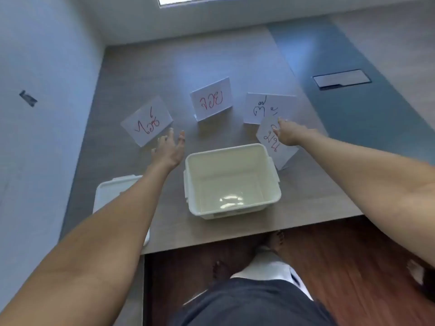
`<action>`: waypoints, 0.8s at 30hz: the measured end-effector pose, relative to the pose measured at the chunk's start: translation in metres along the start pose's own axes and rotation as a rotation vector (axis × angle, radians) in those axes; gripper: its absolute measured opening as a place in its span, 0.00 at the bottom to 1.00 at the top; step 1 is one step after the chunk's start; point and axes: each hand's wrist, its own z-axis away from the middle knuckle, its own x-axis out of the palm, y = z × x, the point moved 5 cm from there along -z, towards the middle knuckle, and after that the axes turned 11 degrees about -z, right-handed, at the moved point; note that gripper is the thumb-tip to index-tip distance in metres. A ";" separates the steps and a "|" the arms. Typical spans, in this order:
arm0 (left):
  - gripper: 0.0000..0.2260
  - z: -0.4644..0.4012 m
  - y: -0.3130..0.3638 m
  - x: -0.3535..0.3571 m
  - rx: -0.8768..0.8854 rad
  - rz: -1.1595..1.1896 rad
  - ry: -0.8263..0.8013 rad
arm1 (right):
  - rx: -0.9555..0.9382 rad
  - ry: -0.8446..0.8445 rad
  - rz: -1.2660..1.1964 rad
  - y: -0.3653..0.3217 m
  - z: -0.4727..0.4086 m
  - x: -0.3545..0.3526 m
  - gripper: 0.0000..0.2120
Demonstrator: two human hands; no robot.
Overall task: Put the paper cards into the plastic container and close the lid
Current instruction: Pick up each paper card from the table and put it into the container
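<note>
Neither grip holds anything: your left hand [168, 150] is spread open just beside the leftmost paper card [147, 120], and your right hand [288, 135] reaches with fingers extended over the rightmost card [276, 147]; whether it touches, you cannot tell. Two more cards, a standing middle card [211, 100] and another card [263, 107], sit farther back. The open plastic container [231, 180] stands empty near the bench [141, 74] front edge, its lid [110, 191] at the left edge. Open bench lies behind the cards.
</note>
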 end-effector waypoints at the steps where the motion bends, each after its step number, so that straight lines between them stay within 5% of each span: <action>1: 0.30 0.006 -0.003 0.004 -0.019 0.013 -0.009 | -0.004 -0.012 -0.001 0.000 0.002 0.004 0.30; 10: 0.23 0.044 -0.006 0.048 0.149 0.371 -0.051 | -0.060 0.084 -0.117 0.003 0.023 0.011 0.37; 17: 0.24 0.056 -0.006 0.066 0.157 0.450 -0.003 | -0.092 0.200 -0.266 0.001 0.027 0.006 0.27; 24: 0.23 0.059 -0.007 0.070 0.158 0.534 0.070 | -0.142 0.412 -0.465 -0.018 0.052 -0.026 0.28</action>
